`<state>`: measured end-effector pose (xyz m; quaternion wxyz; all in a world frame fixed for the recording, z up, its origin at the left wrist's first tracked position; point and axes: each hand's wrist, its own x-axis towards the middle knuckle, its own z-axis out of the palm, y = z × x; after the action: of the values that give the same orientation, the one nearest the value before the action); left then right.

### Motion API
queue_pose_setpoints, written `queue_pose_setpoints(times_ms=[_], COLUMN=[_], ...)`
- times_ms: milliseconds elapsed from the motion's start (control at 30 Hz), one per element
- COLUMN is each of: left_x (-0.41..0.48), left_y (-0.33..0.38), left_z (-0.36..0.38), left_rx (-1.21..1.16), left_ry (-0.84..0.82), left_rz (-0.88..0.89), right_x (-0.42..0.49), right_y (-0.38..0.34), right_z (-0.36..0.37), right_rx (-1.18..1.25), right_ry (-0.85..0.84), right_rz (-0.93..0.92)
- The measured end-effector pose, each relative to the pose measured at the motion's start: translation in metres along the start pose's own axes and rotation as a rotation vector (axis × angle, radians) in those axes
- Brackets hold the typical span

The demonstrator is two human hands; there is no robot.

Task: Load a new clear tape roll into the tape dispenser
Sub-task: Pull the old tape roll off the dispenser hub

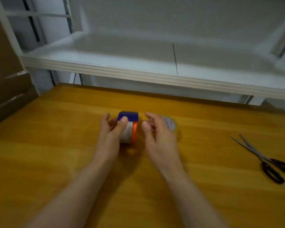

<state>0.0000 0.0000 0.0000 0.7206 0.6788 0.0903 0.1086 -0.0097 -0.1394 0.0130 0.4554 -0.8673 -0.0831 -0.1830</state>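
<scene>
The tape dispenser [130, 125], with a blue top, an orange side and a pale roll or core inside, stands on the wooden table [56, 145]. My left hand [111, 129] wraps it from the left, thumb pressed on the blue top. My right hand [156, 130] hovers just to the right of it, fingers apart and curled, holding nothing. A clear tape roll [170, 123] lies flat on the table right behind my right hand, partly hidden by the fingers. The frame is motion-blurred.
Scissors [263, 159] with dark handles lie open at the table's right side. A white shelf [138, 73] overhangs the table's far edge. A brown cardboard panel [5, 76] stands at the left.
</scene>
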Motion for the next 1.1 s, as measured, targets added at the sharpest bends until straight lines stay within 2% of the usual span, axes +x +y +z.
queue_pose_setpoints(times_ms=[67, 333, 633, 867, 967, 1100], left_x=[0.003, 0.002, -0.005, -0.013, -0.011, -0.004], left_y=[-0.001, -0.005, 0.0, 0.002, -0.003, -0.011], left_z=[0.0, 0.003, 0.008, 0.012, 0.011, 0.009], left_rx=[-0.128, 0.06, 0.073, 0.145, 0.242, 0.583], left_ry=[0.061, -0.005, -0.015, -0.134, -0.135, -0.022], left_rz=[-0.062, -0.03, 0.018, 0.059, 0.162, 0.456], right_x=[0.003, 0.002, 0.0, 0.002, 0.003, 0.004], right_y=[-0.003, -0.004, 0.002, 0.003, 0.004, 0.003], right_z=[0.003, 0.005, 0.016, 0.013, 0.013, 0.011], right_rx=[-0.019, -0.028, 0.016, 0.089, 0.189, 0.386], right_ry=[-0.054, -0.084, -0.205, -0.111, -0.088, -0.079], right_rz=[0.023, 0.009, 0.009, 0.048, 0.102, 0.146])
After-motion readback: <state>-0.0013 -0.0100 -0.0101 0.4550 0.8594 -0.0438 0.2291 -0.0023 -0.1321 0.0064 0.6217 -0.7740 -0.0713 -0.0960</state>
